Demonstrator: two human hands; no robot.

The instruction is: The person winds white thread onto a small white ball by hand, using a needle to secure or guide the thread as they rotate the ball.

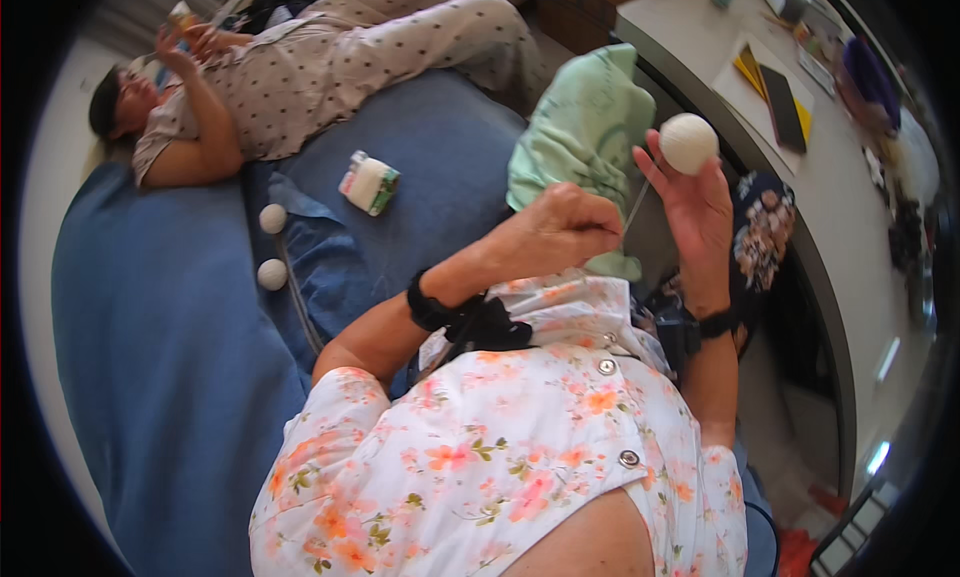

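1. At nine o'clock from our hands, two small white yarn balls [272, 245] lie on the blue bed [150, 307], one just above the other, well apart from either grip. A wrapped white skein [369, 184] lies near them at about ten o'clock.
2. Our left hand [562, 227] is curled into a fist in front of the pale green cloth [585, 127]. Its grip is together; we cannot tell for sure whether it pinches the strand.
3. A thin yarn strand [634, 209] runs from the left fist up toward one o'clock, and that slanted line is its long axis.
4. The white yarn ball [688, 143] sits at one o'clock from the left fist, near it, held at the fingertips of our right hand [700, 212], whose grip is clamped on it, palm facing us. The right hand is the nearer one.
5. At three o'clock, the grey table [850, 227] carries a dark phone [783, 107] and clutter.
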